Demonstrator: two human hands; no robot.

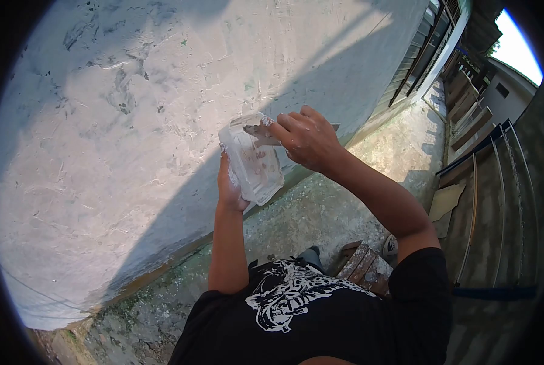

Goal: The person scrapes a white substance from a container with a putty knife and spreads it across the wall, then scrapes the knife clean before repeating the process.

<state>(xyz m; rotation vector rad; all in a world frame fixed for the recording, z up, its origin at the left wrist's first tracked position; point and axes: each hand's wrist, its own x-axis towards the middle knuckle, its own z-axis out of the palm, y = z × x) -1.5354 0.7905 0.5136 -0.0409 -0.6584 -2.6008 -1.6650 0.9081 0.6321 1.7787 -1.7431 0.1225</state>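
Observation:
A clear plastic container [252, 176], smeared with white paste, is held tilted in front of the wall. My left hand [229, 185] grips it from below and along its left side, with white smears on the fingers. Over the container's upper right edge, my right hand [302, 137] is closed around a flat scraper [266, 139]. The scraper's blade reaches into the container, and its other end shows past my knuckles. White specks dot my right fingers.
A wall [132, 121] with rough white coating rises at left and ahead. Below lies a concrete floor [308, 213]. A wooden stool [364, 267] stands by my feet. At right are a rack with thin bars [501, 207] and a barred window [427, 48].

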